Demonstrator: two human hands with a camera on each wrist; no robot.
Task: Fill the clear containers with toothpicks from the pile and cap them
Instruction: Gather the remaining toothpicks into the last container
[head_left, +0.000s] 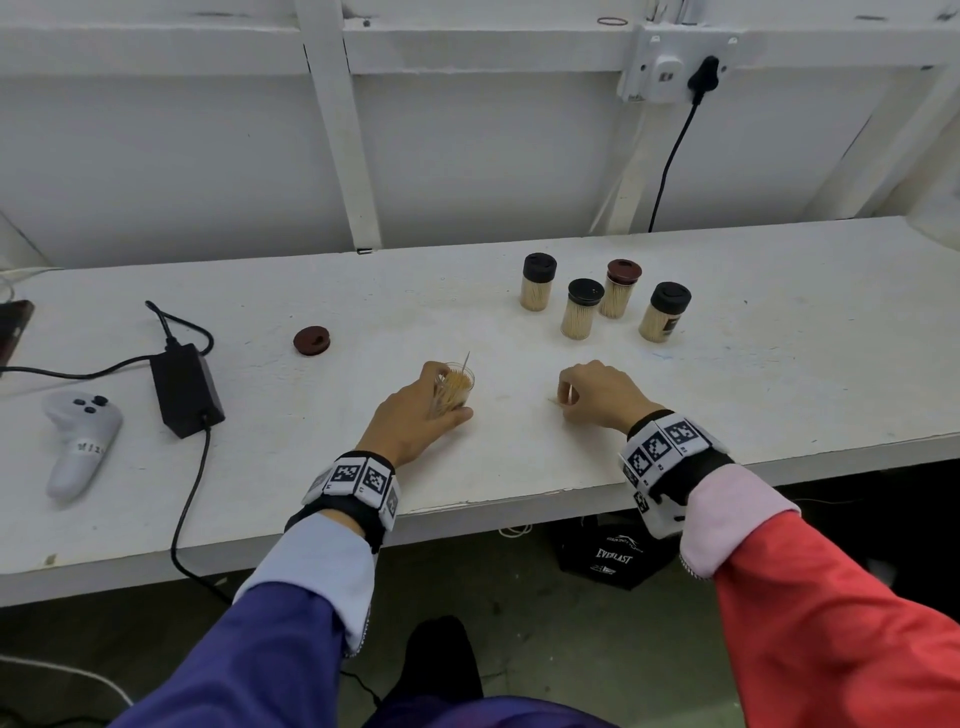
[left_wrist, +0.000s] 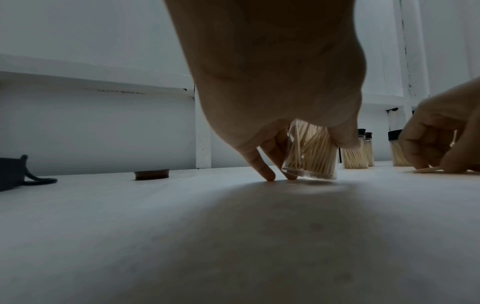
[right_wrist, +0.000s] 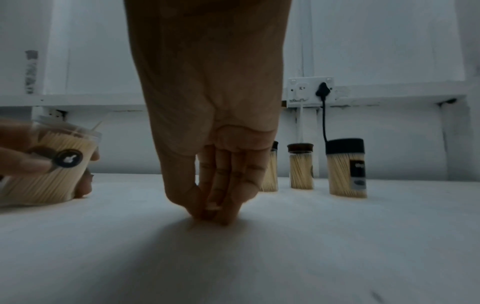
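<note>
Meanwhile the left hand (head_left: 410, 415) grips an uncapped, tilted container (head_left: 453, 389) full of toothpicks, while the right hand (head_left: 597, 397) pinches a toothpick (head_left: 570, 393) off the worktop (head_left: 363, 312).

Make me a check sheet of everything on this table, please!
Surface: white table, scuffed.
Job's things: open container nearly full of toothpicks, tilted; four capped containers behind; loose brown cap to the left; a few loose toothpicks.
Clutter: white controller.
Grippers: left hand grips the open container; right hand pinches toothpicks.
Cables: black power adapter with leads; black wall plug.
Surroundings: white wall, black bag underneath.
</note>
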